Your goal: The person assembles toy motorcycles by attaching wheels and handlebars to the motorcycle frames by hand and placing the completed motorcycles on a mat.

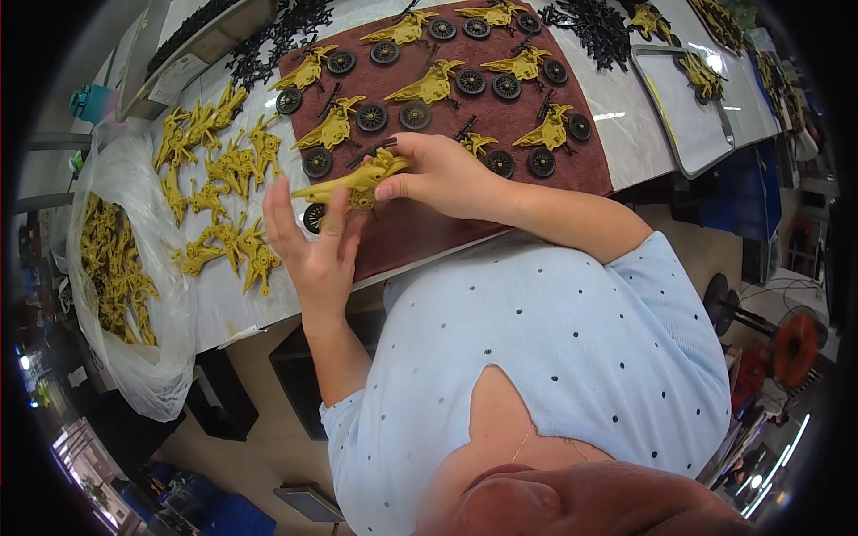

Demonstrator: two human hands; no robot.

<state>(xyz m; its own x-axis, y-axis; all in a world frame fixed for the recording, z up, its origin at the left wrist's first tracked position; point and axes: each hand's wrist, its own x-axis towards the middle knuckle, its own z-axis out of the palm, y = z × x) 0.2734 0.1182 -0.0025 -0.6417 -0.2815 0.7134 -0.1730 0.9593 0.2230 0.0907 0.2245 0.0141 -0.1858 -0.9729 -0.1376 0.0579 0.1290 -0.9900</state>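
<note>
My right hand (451, 176) grips a yellow plastic toy motorcycle body (353, 183) between thumb and fingers, above the near left part of a dark red cloth (420, 219). A thin black part (371, 154) shows along the far side of this body; whether it is attached I cannot tell. Close by, my left hand (313, 259) has its fingers spread, at the pointed end of the body. Between those fingers a black spoked wheel (313, 217) is visible, apparently lying on the cloth. Whether the left fingertips touch the body is unclear.
Rows of yellow bodies with black wheels (371, 116) and thin black parts cover the cloth. Loose yellow bodies (234, 165) lie to its left, beside a clear plastic bag (170, 313) full of yellow parts. Black parts (594, 31) are heaped behind. A white tray (684, 116) stands right.
</note>
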